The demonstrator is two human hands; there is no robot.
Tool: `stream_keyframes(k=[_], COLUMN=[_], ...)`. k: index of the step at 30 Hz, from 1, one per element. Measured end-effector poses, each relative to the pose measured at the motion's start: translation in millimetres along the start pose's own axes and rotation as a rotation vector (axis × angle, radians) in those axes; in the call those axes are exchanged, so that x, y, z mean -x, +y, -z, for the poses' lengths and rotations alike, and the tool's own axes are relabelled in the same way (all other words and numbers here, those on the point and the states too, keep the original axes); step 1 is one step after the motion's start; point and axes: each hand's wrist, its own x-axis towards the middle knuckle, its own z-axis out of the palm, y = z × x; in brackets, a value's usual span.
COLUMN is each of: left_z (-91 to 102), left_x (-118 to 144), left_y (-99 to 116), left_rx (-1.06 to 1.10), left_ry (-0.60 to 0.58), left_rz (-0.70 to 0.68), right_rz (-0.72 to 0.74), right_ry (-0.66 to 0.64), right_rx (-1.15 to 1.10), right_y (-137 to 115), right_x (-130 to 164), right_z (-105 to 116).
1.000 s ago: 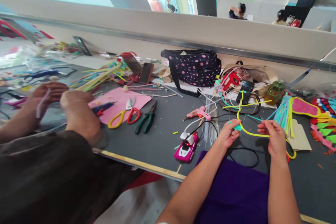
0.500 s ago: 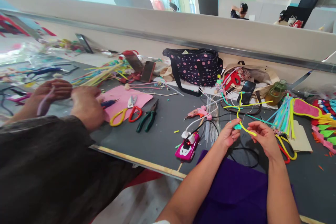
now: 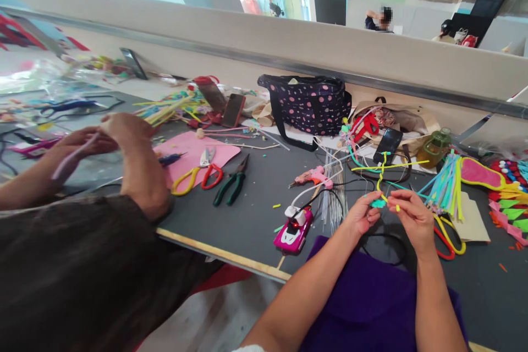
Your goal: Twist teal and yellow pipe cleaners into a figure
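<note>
My left hand point(image 3: 363, 214) pinches a small teal fuzzy piece point(image 3: 377, 204) together with the lower part of a twisted yellow pipe cleaner point(image 3: 381, 177). Close beside it, my right hand point(image 3: 412, 219) has its fingertips closed on the same yellow pipe cleaner, whose short end pokes out beneath them. The pipe cleaner stands up above both hands, and a bit of teal shows at its top. Behind it a straight yellow strip point(image 3: 355, 169) lies crosswise. Thin wires hang near the hands. Fingers partly hide the join between the teal and yellow pieces.
A pink glue gun point(image 3: 315, 176) lies left of my hands, near a magenta power strip point(image 3: 293, 236). Pliers point(image 3: 234, 182) and scissors point(image 3: 185, 181) lie farther left, near a co-worker's hands point(image 3: 127, 132). A pipe-cleaner bundle point(image 3: 447, 181) and a bottle point(image 3: 435, 146) stand rightward.
My right hand has moved left, closer to my left hand, bending the yellow pipe cleaner's loose lower end in toward the teal piece. The co-worker's hands have shifted too.
</note>
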Motion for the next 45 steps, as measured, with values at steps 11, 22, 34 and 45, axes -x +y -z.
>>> stream_keyframes(k=[11, 22, 34, 45], left_z=[-16.7, -11.8, -7.7, -1.0], left_x=[12, 11, 12, 8], left_y=[-7, -6, 0, -3], left_rx=[-0.323, -0.315, -0.269, -0.249], left_ry=[0.081, -0.078, -0.12, -0.205], left_rz=[-0.209, -0.039, 0.038, 0.095], right_rz=[-0.521, -0.68, -0.713, -0.537], right_ry=[0.394, 0.252, 0.025, -0.011], right_rx=[-0.485, -0.735, -1.327, -1.55], right_y=[9, 11, 19, 21], right_x=[-11, -9, -6, -1], right_z=[0, 3, 17, 11])
